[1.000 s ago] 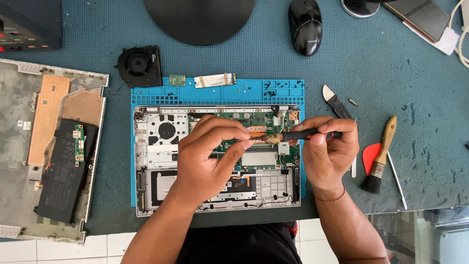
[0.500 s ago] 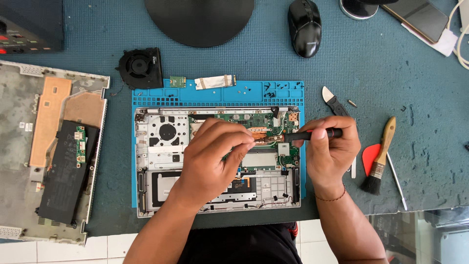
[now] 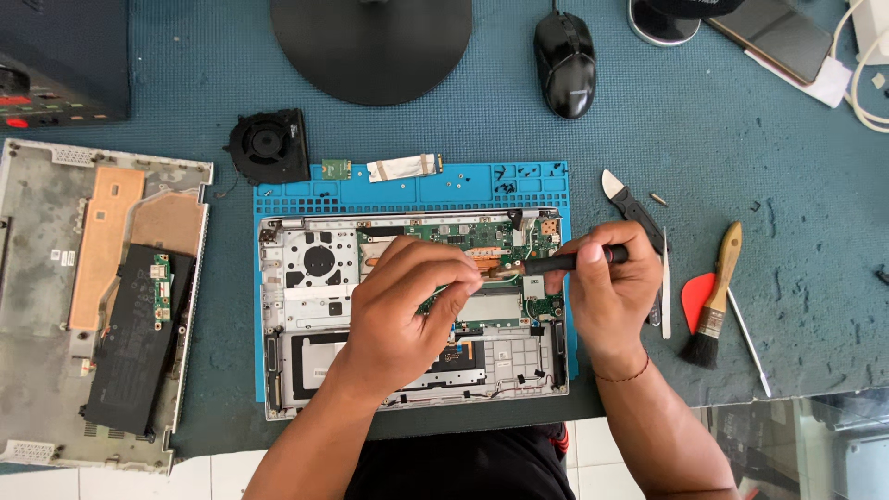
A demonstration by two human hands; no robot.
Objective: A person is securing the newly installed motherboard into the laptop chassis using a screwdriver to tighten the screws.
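Left hand (image 3: 407, 306): rests curled over the middle of the opened laptop chassis (image 3: 306, 370), fingertips (image 3: 468, 268) pressed down at the copper heat pipe (image 3: 495, 268); whether it pinches anything there cannot be told
Right hand (image 3: 611, 292): closed around a black screwdriver (image 3: 574, 262), held nearly level, its tip pointing left to the heat pipe beside the left fingertips
Laptop chassis: lies open on a blue work mat (image 3: 417, 190) at the near edge of the desk (image 3: 741, 139), green circuit board (image 3: 472, 236) along its far side
On the mat's far strip: a small green board (image 3: 335, 168) and a white strip part (image 3: 403, 167) sit just beyond it
Left of the mat: a loose black fan (image 3: 269, 146), and the removed bottom cover (image 3: 93, 296) with a black battery (image 3: 134, 338) lying in it
Right of the hands: a pry tool (image 3: 630, 204), a red pick (image 3: 696, 301), a wooden-handled brush (image 3: 713, 301)
Far edge: a monitor stand base (image 3: 370, 46) and a black mouse (image 3: 565, 60)
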